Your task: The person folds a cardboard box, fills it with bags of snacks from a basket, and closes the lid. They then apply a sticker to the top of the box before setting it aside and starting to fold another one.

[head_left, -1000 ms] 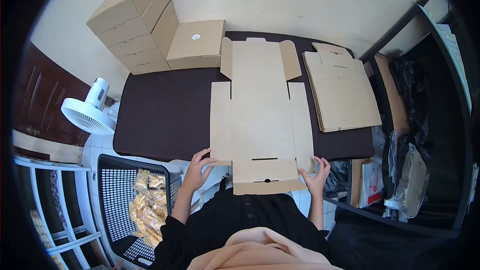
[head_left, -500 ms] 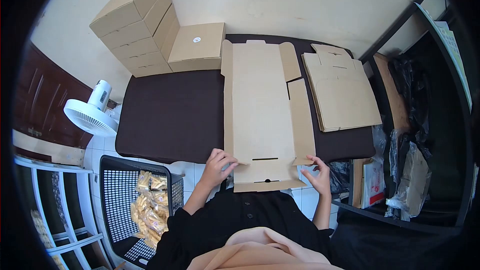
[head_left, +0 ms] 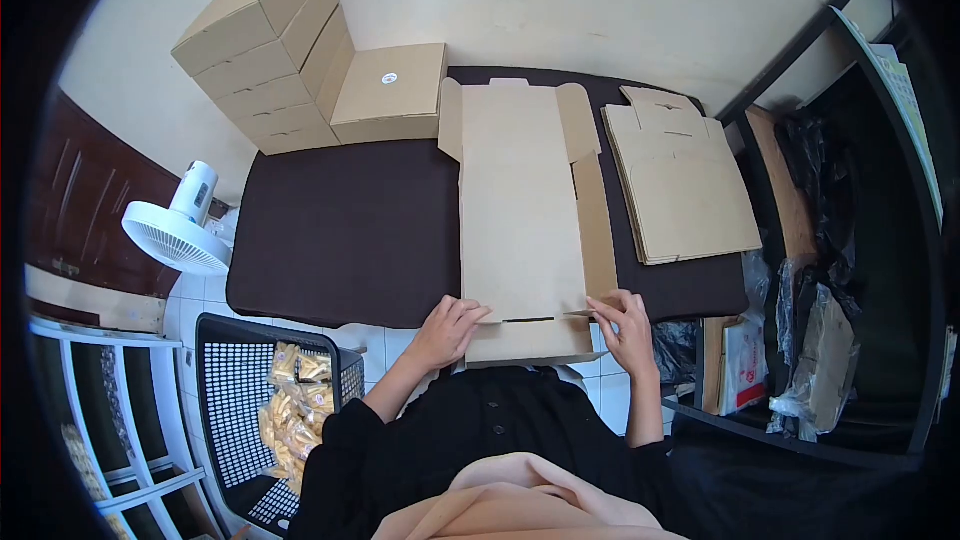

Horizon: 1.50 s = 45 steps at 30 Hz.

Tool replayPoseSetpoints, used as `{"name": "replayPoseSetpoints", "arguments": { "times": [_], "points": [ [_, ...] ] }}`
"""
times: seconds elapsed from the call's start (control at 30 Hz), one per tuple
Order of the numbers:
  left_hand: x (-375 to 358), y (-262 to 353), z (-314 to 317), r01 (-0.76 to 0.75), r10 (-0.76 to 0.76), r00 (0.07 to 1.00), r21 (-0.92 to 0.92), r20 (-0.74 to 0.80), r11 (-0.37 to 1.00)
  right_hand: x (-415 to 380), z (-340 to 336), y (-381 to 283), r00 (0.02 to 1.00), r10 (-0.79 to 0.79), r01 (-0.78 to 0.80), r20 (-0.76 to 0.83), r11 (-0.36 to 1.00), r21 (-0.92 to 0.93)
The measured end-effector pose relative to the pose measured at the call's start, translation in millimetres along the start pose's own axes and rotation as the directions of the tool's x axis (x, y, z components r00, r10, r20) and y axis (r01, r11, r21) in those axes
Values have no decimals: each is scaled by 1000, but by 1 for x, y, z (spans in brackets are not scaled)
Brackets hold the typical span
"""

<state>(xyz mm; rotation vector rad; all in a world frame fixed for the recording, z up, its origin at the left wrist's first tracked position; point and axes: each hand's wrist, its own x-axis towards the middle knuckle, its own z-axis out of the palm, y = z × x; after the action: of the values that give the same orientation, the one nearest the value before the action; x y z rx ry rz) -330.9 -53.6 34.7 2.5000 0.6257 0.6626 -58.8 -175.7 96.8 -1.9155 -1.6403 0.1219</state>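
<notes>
An unfolded cardboard box blank (head_left: 520, 200) lies lengthwise on the dark-covered table, its near end at the table's front edge. My left hand (head_left: 447, 331) pinches the small flap at the near left corner. At the near right corner my right hand (head_left: 624, 328) holds the matching flap between thumb and fingers. Both flaps are turned inward, towards the slot in the cardboard. The long right side panel stands partly raised, and the near end panel tilts up close to my body.
Closed boxes (head_left: 255, 60) are stacked at the back left, beside a single box (head_left: 391, 90). Flat cardboard blanks (head_left: 690, 185) lie at the right. A black basket (head_left: 225, 410) with bagged snacks (head_left: 296, 420), a white fan (head_left: 176, 237) and a dark shelf (head_left: 830, 455) surround the table (head_left: 340, 240).
Both hands have moved inward with the corner flaps, which now point towards each other. The side panels have folded up, and the near end panel has risen.
</notes>
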Motion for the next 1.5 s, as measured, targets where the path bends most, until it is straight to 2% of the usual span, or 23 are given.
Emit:
{"name": "replayPoseSetpoints", "arguments": {
  "times": [0.07,0.2,0.27,0.4,0.47,0.6,0.67,0.7,0.77,0.87,0.97,1.1,1.2,1.4,1.47,1.5],
  "points": [
    [-4,-6,0,-49,49,999,-47,-3,998,3,-1,2,986,32,-36,164,999,22],
    [-15,-17,-2,-94,94,996,-116,-3,989,4,5,8,988,-45,28,145,992,119],
    [-18,-18,-8,-106,109,994,-112,21,988,4,9,8,992,56,-85,112,958,274],
    [-25,-23,-4,-108,102,993,-135,-51,985,10,7,10,987,-71,33,142,967,252],
    [-23,-18,-13,-12,18,998,-104,54,995,12,8,13,974,-146,95,172,957,272],
    [-17,-15,-13,-8,10,999,-42,46,999,19,-1,8,962,-165,116,218,969,220],
    [-10,-10,-7,-15,11,998,-67,-55,998,22,-4,5,946,-135,82,295,979,185],
    [-7,-9,-2,-14,10,998,-66,-56,998,22,-3,6,946,-137,84,295,979,186],
    [-3,-10,10,-79,56,981,-117,-187,990,21,-2,8,946,-142,84,293,976,199],
    [0,-10,12,-117,98,972,-77,-214,990,19,-6,2,937,-119,74,328,987,144],
    [-4,-14,13,-95,85,982,-52,-166,994,15,-15,-7,911,-163,142,379,986,83],
    [-3,-13,11,-106,96,986,-69,-139,992,1,-19,-11,908,-169,149,384,985,81],
    [-7,-17,8,-110,98,991,-141,-89,984,-9,-20,-13,903,-165,127,396,984,121],
    [-15,-19,1,-89,97,995,-200,27,976,-16,-18,-14,856,-151,165,495,986,16],
    [-14,-19,-1,-104,115,992,-205,44,973,-16,-17,-16,823,2,6,567,1000,-13],
    [-14,-19,-1,-102,113,993,-203,45,974,-16,-15,-13,823,1,7,568,1000,-11]
  ]
}}
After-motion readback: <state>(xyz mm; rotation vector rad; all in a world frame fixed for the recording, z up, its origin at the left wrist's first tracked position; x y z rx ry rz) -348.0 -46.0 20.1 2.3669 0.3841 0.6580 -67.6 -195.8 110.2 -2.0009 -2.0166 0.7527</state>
